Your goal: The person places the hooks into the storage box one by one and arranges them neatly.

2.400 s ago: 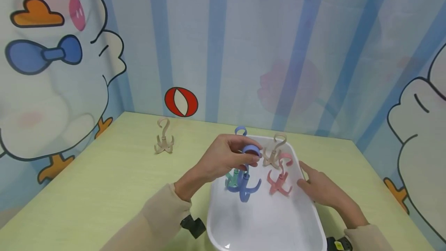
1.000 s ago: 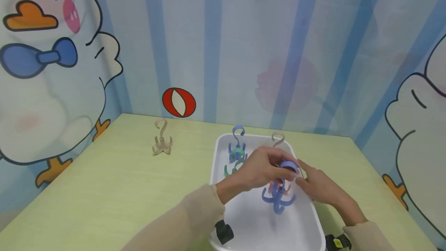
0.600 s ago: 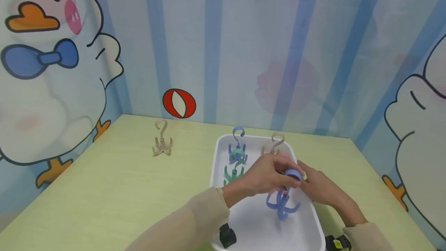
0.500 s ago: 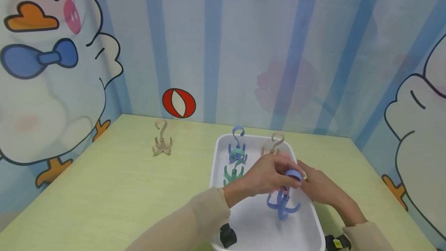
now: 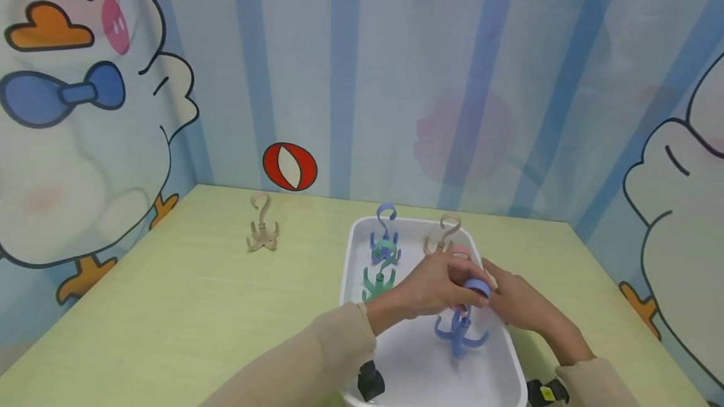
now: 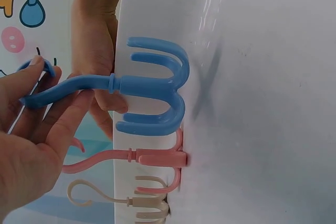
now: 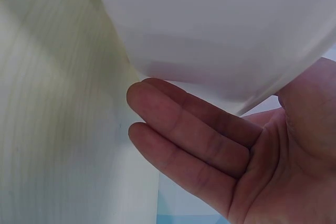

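Note:
My left hand (image 5: 438, 284) pinches the curled top of a blue four-pronged swivel hook (image 5: 460, 335), prongs down, over the right side of a white plastic tub (image 5: 430, 375). Whether its prongs touch the tub floor I cannot tell. My right hand (image 5: 520, 297) holds the tub's right rim; in the right wrist view its fingers (image 7: 189, 135) lie along the outer wall. Just behind the held hook, a pink hook (image 6: 160, 157) stands, partly hidden by my left hand in the head view. Beyond it is a beige hook (image 5: 450, 225).
Along the tub's left side stand a green hook (image 5: 379, 282) and another blue hook (image 5: 386, 215) behind it. One more beige hook (image 5: 263, 231) stands on the pale yellow table (image 5: 170, 306), left of the tub. A striped duck curtain (image 5: 390, 80) encloses the back and sides.
My left hand has carried the blue hook rightward across the tub, from near the green hook to in front of the pink one, and barely moves lately. My right hand stays at the rim.

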